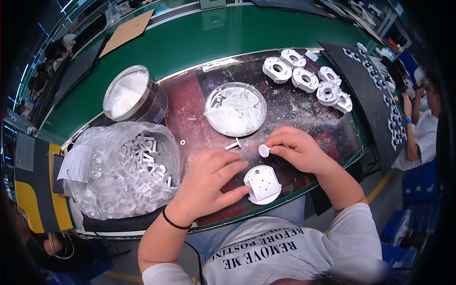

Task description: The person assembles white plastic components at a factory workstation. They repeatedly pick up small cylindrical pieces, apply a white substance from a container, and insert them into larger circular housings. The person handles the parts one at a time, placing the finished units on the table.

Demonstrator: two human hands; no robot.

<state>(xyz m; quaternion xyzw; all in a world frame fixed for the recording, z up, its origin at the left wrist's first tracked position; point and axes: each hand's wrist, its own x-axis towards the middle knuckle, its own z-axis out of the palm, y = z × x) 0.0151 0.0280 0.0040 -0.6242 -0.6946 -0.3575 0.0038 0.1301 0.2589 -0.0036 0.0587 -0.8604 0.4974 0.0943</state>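
Note:
My right hand [297, 148] pinches a small white pin with a round flat head [263, 150] between thumb and fingers, just above a white plastic housing plate [262, 184] lying on the work mat. My left hand [209, 183] rests on the mat with its fingertips touching the left edge of that plate. Another loose white pin [233, 145] lies on the mat just above my left hand. A shallow round metal dish [236, 109] with white grease sits beyond both hands.
A clear plastic bag [121, 168] full of white pins lies at the left, with a metal tub of white grease [130, 95] behind it. Several white housings [308, 78] are grouped at the back right. Another person [420, 126] works at the far right.

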